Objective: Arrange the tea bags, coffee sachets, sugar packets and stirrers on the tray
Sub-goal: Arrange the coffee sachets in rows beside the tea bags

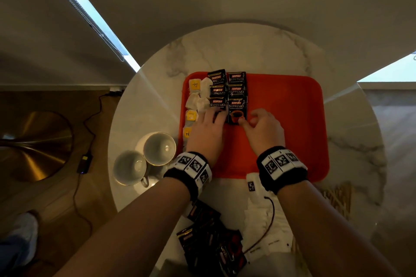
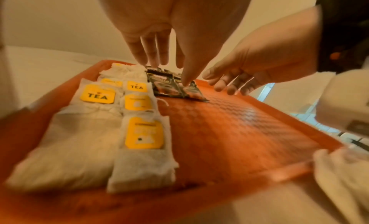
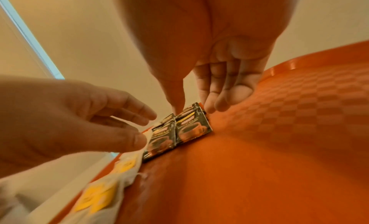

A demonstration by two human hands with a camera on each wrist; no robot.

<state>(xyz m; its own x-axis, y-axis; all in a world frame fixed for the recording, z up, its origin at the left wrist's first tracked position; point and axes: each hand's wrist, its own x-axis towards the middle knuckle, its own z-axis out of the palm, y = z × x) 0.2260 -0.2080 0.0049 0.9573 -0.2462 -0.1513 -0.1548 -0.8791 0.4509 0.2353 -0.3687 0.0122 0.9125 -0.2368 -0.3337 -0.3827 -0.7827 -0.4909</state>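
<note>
An orange tray [image 1: 281,119] lies on a round marble table [image 1: 225,51]. Several white tea bags [image 1: 194,101] with yellow tags fill its left edge. Beside them, black coffee sachets [image 1: 237,92] lie in two overlapping columns. My left hand [image 1: 207,128] reaches over the nearest sachet of the left column with straight fingers [image 2: 151,57] touching it. My right hand [image 1: 263,128] sits by the right column; its thumb [image 3: 177,107] presses a sachet [image 3: 191,128] and its fingers hang loosely curled beside it. Neither hand holds anything.
Two empty cups [image 1: 159,148] stand on the table left of the tray. Near the front edge lie a pile of loose coffee sachets [image 1: 211,243], white packets [image 1: 265,220] and wooden stirrers [image 1: 337,200]. The tray's right half [image 2: 249,124] is bare.
</note>
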